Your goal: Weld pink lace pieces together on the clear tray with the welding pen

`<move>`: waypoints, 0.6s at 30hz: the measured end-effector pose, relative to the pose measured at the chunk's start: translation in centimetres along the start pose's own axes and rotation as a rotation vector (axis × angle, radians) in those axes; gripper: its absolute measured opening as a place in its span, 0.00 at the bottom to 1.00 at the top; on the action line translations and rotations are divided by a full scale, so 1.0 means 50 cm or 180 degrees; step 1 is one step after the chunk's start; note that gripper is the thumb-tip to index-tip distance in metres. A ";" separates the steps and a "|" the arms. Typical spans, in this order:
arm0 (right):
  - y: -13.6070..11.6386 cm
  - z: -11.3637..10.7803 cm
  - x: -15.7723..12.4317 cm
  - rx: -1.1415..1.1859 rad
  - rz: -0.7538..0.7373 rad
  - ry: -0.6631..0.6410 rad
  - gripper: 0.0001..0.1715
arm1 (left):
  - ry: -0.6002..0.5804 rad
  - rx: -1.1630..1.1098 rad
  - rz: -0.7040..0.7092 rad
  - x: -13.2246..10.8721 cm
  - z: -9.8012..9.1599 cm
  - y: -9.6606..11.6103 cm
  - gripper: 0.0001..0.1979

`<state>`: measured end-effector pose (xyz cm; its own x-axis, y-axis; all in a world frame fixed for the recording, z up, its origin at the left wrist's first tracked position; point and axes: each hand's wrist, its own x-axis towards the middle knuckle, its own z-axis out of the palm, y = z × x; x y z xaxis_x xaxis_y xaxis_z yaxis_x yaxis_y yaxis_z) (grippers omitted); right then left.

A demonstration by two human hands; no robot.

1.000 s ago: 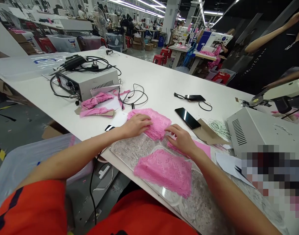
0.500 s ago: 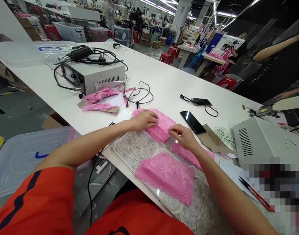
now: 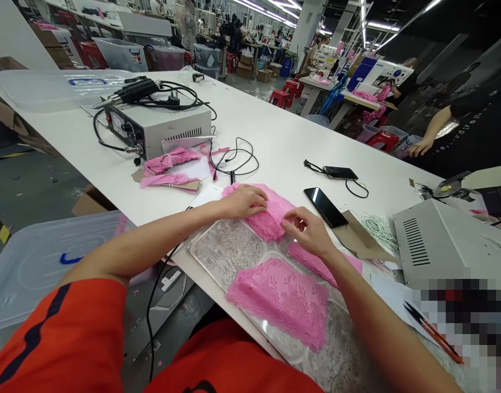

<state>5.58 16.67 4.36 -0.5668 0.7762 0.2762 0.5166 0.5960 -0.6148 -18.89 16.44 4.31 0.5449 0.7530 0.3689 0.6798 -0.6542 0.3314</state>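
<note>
A stack of pink lace [image 3: 270,210] lies at the far end of a grey-patterned board [image 3: 229,245]. My left hand [image 3: 245,202] rests on the left part of this stack, its fingers curled together on the lace. At the stack's right corner, my right hand [image 3: 305,228] has its thumb and forefinger pinched at the lace edge; whether lace is between them is too small to tell. A wider pink lace piece [image 3: 281,297] lies flat nearer my body, and another pink strip [image 3: 313,262] sits partly under my right forearm.
A grey box device [image 3: 164,128] with cables stands back left, beside pink bundles [image 3: 172,159]. Right of my hands are a black phone [image 3: 325,207], brown card [image 3: 363,237], a second grey machine [image 3: 432,240] and tweezers [image 3: 432,333]. A person in black stands far right.
My right fingers have shifted slightly at the lace corner. My left hand stays on the stack. The person at the far right has lowered an arm and moved.
</note>
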 end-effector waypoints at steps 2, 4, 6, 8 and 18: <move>-0.015 0.013 -0.004 -0.0462 -0.0156 0.0224 0.19 | -0.0005 0.0005 -0.0015 0.002 -0.001 0.002 0.10; -0.022 0.028 -0.003 -0.0867 -0.0273 0.0431 0.16 | -0.0001 0.0024 -0.0025 0.004 -0.001 0.005 0.10; -0.020 0.036 0.001 -0.0981 -0.0302 0.0577 0.08 | 0.0006 0.0061 -0.0027 0.005 0.000 0.007 0.10; -0.014 0.030 0.006 -0.0823 -0.0336 0.0690 0.10 | 0.0001 0.0116 -0.0028 0.005 0.002 0.006 0.09; -0.049 -0.095 -0.136 -0.0615 -0.0711 0.0908 0.07 | 0.0450 0.0731 0.0316 -0.036 -0.007 0.047 0.14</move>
<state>11.20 10.90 7.51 -0.4922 0.6329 0.5976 0.5272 0.7630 -0.3739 -18.47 13.53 4.73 0.5515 0.6583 0.5123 0.7288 -0.6791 0.0881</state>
